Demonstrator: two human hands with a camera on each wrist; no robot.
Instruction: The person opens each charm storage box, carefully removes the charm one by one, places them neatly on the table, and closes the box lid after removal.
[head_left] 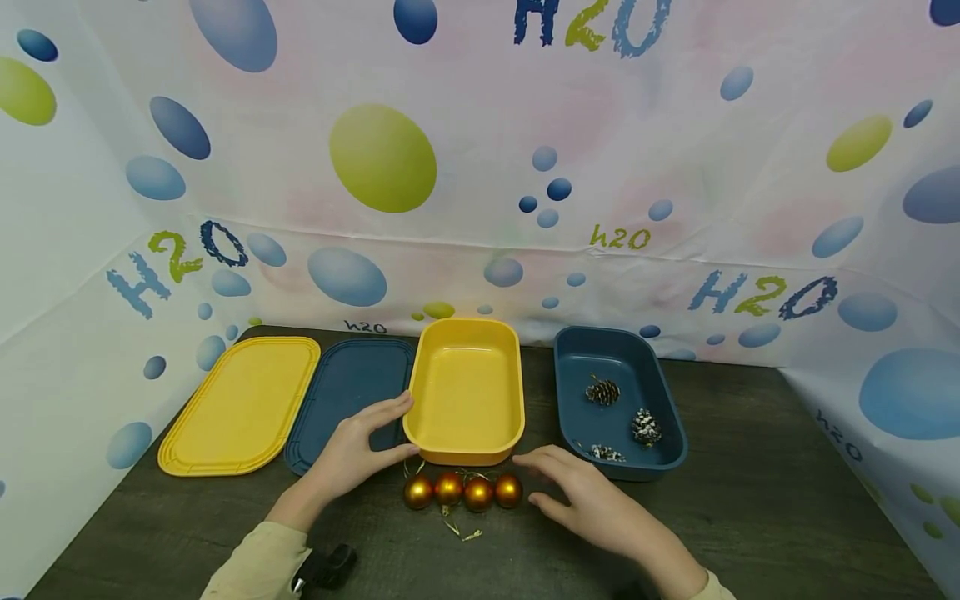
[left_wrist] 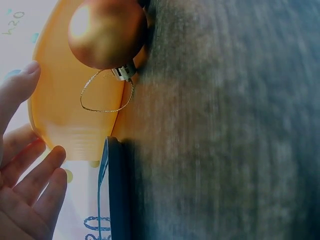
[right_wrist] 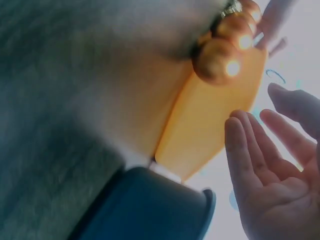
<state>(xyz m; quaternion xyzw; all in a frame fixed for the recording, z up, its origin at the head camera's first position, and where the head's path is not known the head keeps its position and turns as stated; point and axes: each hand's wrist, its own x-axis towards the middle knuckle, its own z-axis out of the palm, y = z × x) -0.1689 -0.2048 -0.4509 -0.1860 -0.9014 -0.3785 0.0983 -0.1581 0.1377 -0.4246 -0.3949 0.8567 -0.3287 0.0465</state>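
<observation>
A yellow container (head_left: 465, 392) stands at the middle of the table with nothing inside it. At its left front corner is my left hand (head_left: 358, 450), fingertips at the rim and the thumb along the front; the left wrist view shows the fingers (left_wrist: 42, 172) fairly straight beside the wall. My right hand (head_left: 573, 496) hovers by the right front corner, its fingers (right_wrist: 240, 145) loosely extended and holding nothing. Several shiny orange-gold ball ornaments (head_left: 478, 493) with thin gold strings sit in a row in front of the container, between my hands.
Right of the yellow container stands a dark blue container (head_left: 671, 400) with three pine cones (head_left: 646, 427), some white-tipped. To the left lie a dark blue lid (head_left: 352, 379) and a yellow lid (head_left: 240, 404). A patterned curtain (head_left: 487, 208) hangs behind the dark table (head_left: 757, 467).
</observation>
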